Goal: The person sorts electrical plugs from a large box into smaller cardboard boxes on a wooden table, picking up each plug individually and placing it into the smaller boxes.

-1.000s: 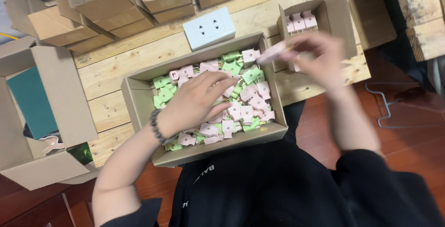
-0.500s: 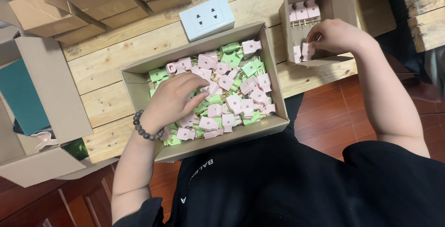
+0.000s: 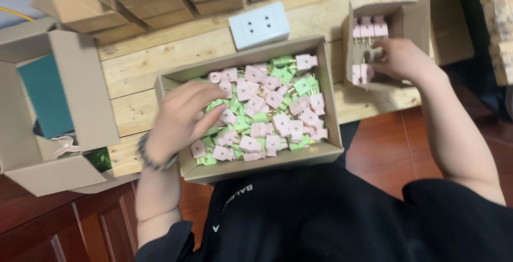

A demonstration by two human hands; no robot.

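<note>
The left hand [image 3: 184,115] is reaching into the wide shallow cardboard tray [image 3: 331,128], fingers curled loosely over the loose pink and green plastic plugs [image 3: 267,115]; whether it is gripping one cannot be determined. The right hand [image 3: 398,59], at 2 o'clock, is pressing into the small upright cardboard box [image 3: 411,21], seating a pink plug beside the row of pink plugs [image 3: 366,27]. Seat each plug prongs-down, aligned with the neighbouring row. A white socket plate [image 3: 259,24] is lying on the pale wooden surface [image 3: 133,75] at 12 o'clock.

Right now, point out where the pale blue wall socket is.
In the head view, the pale blue wall socket lies on the wooden table, just behind the big cardboard tray, left of the small box.
</note>
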